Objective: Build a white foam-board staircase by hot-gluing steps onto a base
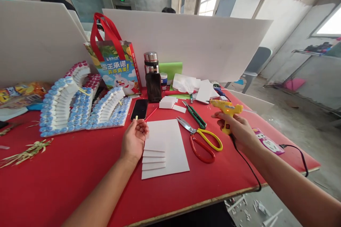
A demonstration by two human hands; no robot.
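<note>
My left hand (pixel 135 138) is closed, palm partly up, with a small pale yellow piece (pixel 136 117) pinched at its fingertips. It is over the left edge of a white board (pixel 177 149), where several white strips (pixel 153 159) lie overlapping like steps. My right hand (pixel 237 127) is wrapped round the handle of a yellow glue gun (pixel 226 108), whose nozzle points left; its black cord hangs down. Between the hands lie open scissors (pixel 199 138) with one red and one yellow handle, and a green cutter (pixel 195 115).
On the red table (pixel 80 177) stand blue-and-white tiered models (pixel 64 106), a gift bag (pixel 117 67), a flask (pixel 151 62) and a phone (pixel 139 109). White pieces (pixel 169 102) lie behind the board. A power strip (pixel 269 142) sits near the right edge. Tall white panels (pixel 199 46) stand behind.
</note>
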